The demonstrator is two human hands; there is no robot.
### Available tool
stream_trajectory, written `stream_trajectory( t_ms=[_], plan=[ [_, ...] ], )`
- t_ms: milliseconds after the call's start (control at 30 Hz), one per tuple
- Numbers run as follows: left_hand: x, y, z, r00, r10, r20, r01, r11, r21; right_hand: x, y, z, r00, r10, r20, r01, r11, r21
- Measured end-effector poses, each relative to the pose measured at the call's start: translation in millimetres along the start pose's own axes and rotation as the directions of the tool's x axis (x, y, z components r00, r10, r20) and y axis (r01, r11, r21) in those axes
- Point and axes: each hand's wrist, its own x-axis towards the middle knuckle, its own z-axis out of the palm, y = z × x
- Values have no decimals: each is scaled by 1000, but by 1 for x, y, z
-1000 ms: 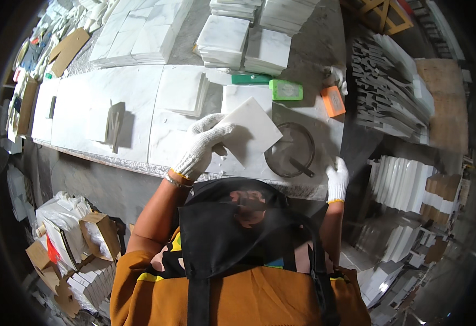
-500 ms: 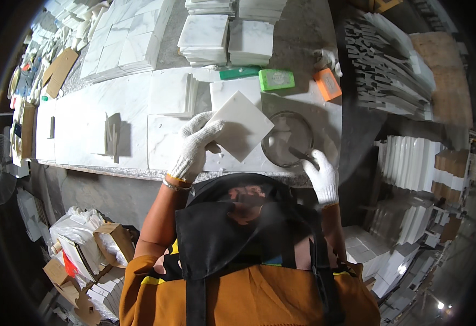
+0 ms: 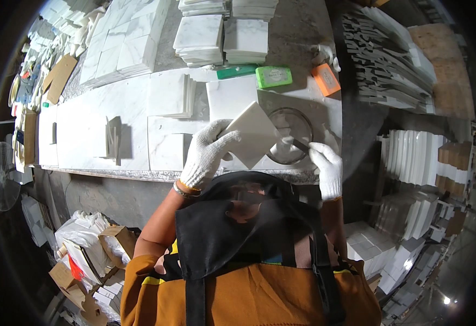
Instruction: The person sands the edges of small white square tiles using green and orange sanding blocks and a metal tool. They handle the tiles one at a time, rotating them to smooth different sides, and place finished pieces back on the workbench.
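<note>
My left hand (image 3: pixel 208 152), in a white knit glove, grips a square white marble tile (image 3: pixel 250 133) by its left edge. The tile is held tilted, one corner pointing toward me. My right hand (image 3: pixel 326 165), gloved alike, pinches a thin dark spatula (image 3: pixel 300 145) whose tip points left at the tile's right corner. A whitish lump shows at that tip; whether it touches the tile I cannot tell. Beneath the spatula lies a shallow round dish (image 3: pixel 309 122) with a dark rim. Another white tile (image 3: pixel 231 95) lies flat just beyond the held one.
A green block (image 3: pixel 274 77), a dark green block (image 3: pixel 237 71) and an orange block (image 3: pixel 326 80) lie beyond the dish. Marble tile stacks (image 3: pixel 198 39) stand farther back. Leaning tiles (image 3: pixel 171 95) are at left. The bench's front edge (image 3: pixel 113 175) runs close to me.
My left hand has moved slightly right and turned the tile, tilting it more. My right hand has raised the spatula tip from over the dish to the tile's right corner.
</note>
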Motion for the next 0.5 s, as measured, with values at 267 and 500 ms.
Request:
stream_trajectory(
  t_ms=[267,500],
  plan=[
    [7,1,20,991,89,97,-105,978,179,-25,-41,7,971,-235,-51,238,969,69],
    [9,0,29,860,480,175,-499,713,494,-18,-33,-2,774,-629,-78,550,728,-409]
  ],
)
